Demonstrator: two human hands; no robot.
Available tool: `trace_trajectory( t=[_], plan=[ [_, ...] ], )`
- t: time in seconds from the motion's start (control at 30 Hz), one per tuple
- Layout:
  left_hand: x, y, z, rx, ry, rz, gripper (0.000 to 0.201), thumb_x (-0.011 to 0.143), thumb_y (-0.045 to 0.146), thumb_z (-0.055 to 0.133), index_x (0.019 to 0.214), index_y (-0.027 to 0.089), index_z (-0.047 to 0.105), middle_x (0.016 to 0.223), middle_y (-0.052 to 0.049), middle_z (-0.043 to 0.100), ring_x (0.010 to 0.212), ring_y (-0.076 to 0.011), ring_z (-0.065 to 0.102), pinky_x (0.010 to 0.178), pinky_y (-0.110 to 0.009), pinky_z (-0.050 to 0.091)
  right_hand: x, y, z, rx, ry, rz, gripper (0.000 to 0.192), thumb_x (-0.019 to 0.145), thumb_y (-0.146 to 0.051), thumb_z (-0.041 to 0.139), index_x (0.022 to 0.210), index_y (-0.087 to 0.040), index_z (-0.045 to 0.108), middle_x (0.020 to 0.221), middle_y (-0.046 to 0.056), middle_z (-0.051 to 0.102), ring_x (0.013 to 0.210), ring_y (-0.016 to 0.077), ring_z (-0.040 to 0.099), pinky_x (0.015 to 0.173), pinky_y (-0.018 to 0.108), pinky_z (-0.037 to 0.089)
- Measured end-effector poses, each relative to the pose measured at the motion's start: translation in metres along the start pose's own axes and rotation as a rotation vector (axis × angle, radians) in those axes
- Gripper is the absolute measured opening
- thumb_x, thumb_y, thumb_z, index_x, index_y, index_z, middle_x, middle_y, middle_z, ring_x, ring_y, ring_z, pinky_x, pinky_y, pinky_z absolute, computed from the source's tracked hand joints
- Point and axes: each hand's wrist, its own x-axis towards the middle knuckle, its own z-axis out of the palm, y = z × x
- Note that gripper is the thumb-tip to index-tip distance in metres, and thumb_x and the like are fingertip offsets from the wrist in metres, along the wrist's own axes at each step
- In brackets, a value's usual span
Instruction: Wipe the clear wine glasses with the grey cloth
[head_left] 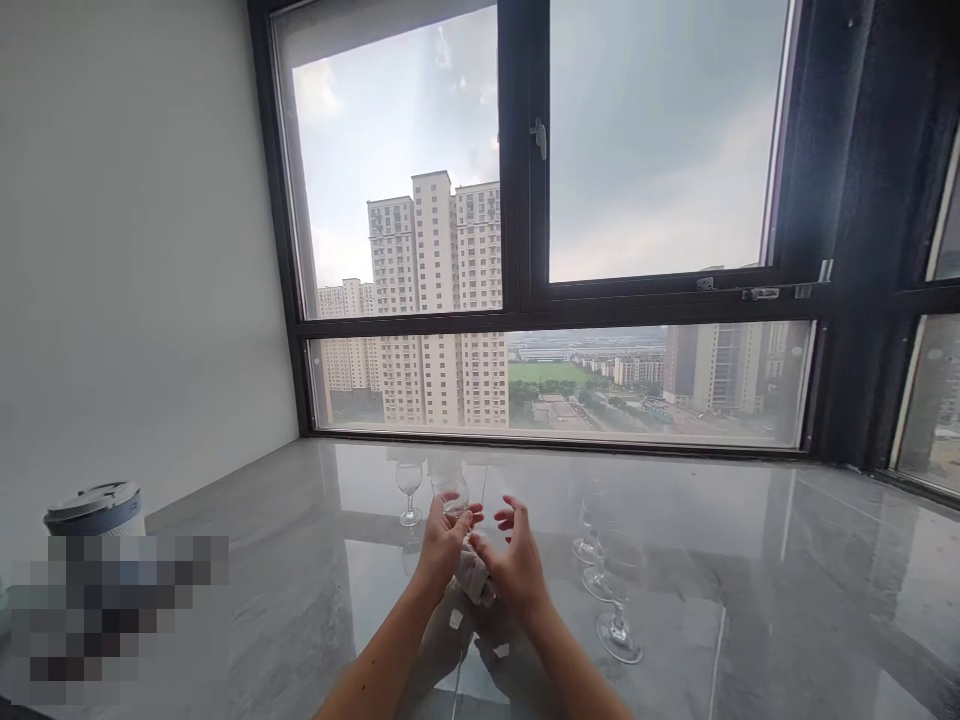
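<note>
Four wine glasses show in all. One glass (452,492) is held up over the grey marble table (750,600), the left hand (442,545) closed around its bowl. The right hand (517,565) has its fingers spread half open beside the glass, with a pale cloth (474,578) pinched between the two hands below. A second glass (409,490) stands upright on the table just behind the left hand. Two more glasses (619,600) stand to the right, near the right hand. A lidded container (94,508) sits far left by the wall.
</note>
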Motion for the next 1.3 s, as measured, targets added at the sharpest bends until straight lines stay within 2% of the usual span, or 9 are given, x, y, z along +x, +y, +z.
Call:
trace_trajectory(
  t=[0.1,0.3,0.5,0.7,0.87,0.97,1.13,1.23,1.3],
  plan=[
    [0.0,-0.009,0.002,0.067,-0.104,0.006,0.058,0.067,0.045,0.083,0.107,0.022,0.047,0.094,-0.008,0.077,0.085,-0.0235,0.074,0.077,-0.034,0.053,0.001,-0.005,-0.002,0.093,0.059,-0.038,0.074,0.073,-0.037,0.072,0.137,-0.023,0.038,0.116,0.009,0.063,0.106,0.0257,0.063,0.09,0.042,0.052],
    [-0.002,-0.029,0.005,0.088,-0.372,-0.069,0.055,0.069,0.055,0.08,0.098,0.022,0.047,0.084,-0.005,0.075,0.083,-0.0227,0.073,0.071,-0.029,0.05,0.0,-0.012,-0.005,0.164,0.054,0.039,0.072,0.075,-0.037,0.07,0.138,-0.022,0.038,0.11,0.009,0.067,0.096,0.0243,0.068,0.082,0.04,0.055],
    [-0.006,-0.027,0.006,0.21,-0.434,0.004,0.04,0.077,0.043,0.075,0.101,0.021,0.054,0.094,-0.006,0.073,0.089,-0.0211,0.071,0.077,-0.03,0.05,0.003,-0.008,-0.007,0.155,0.057,0.035,0.074,0.074,-0.034,0.071,0.139,-0.022,0.037,0.114,0.01,0.068,0.1,0.025,0.067,0.081,0.04,0.055],
    [-0.006,-0.026,-0.002,0.596,-0.38,0.112,0.035,0.074,0.022,0.07,0.107,0.022,0.058,0.098,-0.003,0.068,0.094,-0.0188,0.064,0.074,-0.027,0.046,0.003,-0.013,-0.009,0.126,0.177,-0.006,0.069,0.081,-0.04,0.068,0.14,-0.025,0.035,0.115,0.01,0.066,0.101,0.0255,0.066,0.077,0.039,0.055],
    [-0.006,-0.026,-0.007,0.7,-0.309,0.136,0.066,0.065,0.016,0.073,0.127,0.026,0.052,0.126,-0.008,0.057,0.107,-0.021,0.056,0.087,-0.031,0.046,0.002,-0.021,-0.014,0.095,0.248,-0.056,0.07,0.082,-0.044,0.067,0.141,-0.027,0.033,0.12,0.011,0.065,0.102,0.0256,0.064,0.074,0.037,0.055],
    [-0.006,-0.026,-0.01,0.74,-0.297,0.134,0.077,0.062,0.017,0.075,0.134,0.026,0.048,0.129,-0.009,0.055,0.108,-0.0226,0.054,0.094,-0.035,0.045,0.004,-0.019,-0.016,0.033,0.286,-0.073,0.068,0.083,-0.044,0.065,0.141,-0.026,0.033,0.123,0.012,0.064,0.104,0.0266,0.063,0.073,0.036,0.055],
    [0.0,-0.023,-0.014,0.908,-0.235,0.197,0.047,0.067,0.013,0.059,0.113,0.022,0.061,0.114,-0.008,0.06,0.103,-0.0214,0.055,0.097,-0.034,0.044,0.01,-0.003,-0.02,-0.117,0.339,-0.054,0.069,0.081,-0.042,0.063,0.141,-0.024,0.035,0.123,0.013,0.063,0.106,0.0286,0.061,0.075,0.037,0.052],
    [0.004,-0.018,-0.016,1.052,-0.106,0.207,0.03,0.071,0.014,0.052,0.098,0.02,0.063,0.107,-0.008,0.062,0.103,-0.0224,0.057,0.096,-0.035,0.044,0.013,0.007,-0.023,-0.157,0.351,-0.031,0.068,0.082,-0.041,0.062,0.141,-0.023,0.035,0.123,0.013,0.062,0.107,0.0293,0.06,0.076,0.038,0.051],
    [0.005,-0.015,-0.018,1.162,0.008,0.224,0.026,0.075,0.017,0.052,0.096,0.019,0.065,0.109,-0.009,0.061,0.109,-0.0246,0.055,0.1,-0.036,0.041,0.015,0.011,-0.025,-0.171,0.342,-0.02,0.067,0.082,-0.042,0.061,0.141,-0.023,0.035,0.123,0.013,0.062,0.108,0.0296,0.059,0.076,0.037,0.051]
  ],
)
